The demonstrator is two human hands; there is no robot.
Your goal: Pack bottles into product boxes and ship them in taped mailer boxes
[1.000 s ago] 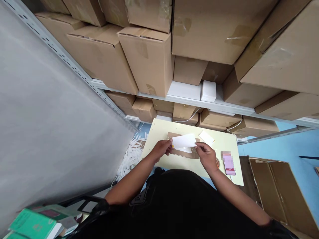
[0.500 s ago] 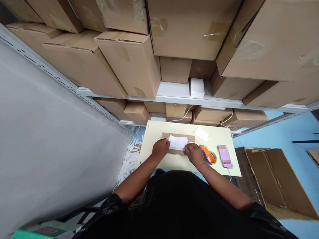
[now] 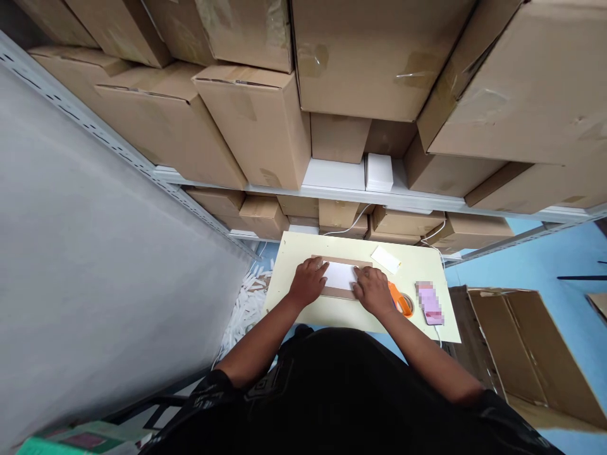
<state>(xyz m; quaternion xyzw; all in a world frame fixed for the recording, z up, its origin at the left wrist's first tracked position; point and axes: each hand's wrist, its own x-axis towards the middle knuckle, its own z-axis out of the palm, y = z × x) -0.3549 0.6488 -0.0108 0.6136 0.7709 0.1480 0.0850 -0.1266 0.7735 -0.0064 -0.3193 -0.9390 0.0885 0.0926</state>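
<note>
A grey, matte wall panel fills the left. At its foot, white paper strips (image 3: pixel 246 302) lie in a loose heap on the floor beside the bench (image 3: pixel 332 309), a pale yellow, smooth rectangular top.

Left hand (image 3: pixel 308 282): flat, fingers spread, palm down on the left end of a white rectangular label (image 3: pixel 340 275). It grips nothing. The label lies flat on a thin brown cardboard envelope (image 3: pixel 337 292), which rests at the middle of the bench.

Right hand (image 3: pixel 373 291): likewise flat and open, pressing the label's right end, nothing held.

Behind the right hand, a second small white slip (image 3: pixel 386 259) lies apart, slightly skewed. Just right of that hand sits an orange tape dispenser (image 3: pixel 401 302), rounded in shape. Further right lies a pink phone (image 3: pixel 430 303) with a white cable.

Above, a white metal shelf (image 3: pixel 341 193) carries stacked brown cartons (image 3: pixel 256 120), taped, matte. At far right an open carton (image 3: pixel 521 347) stands on the blue floor.
</note>
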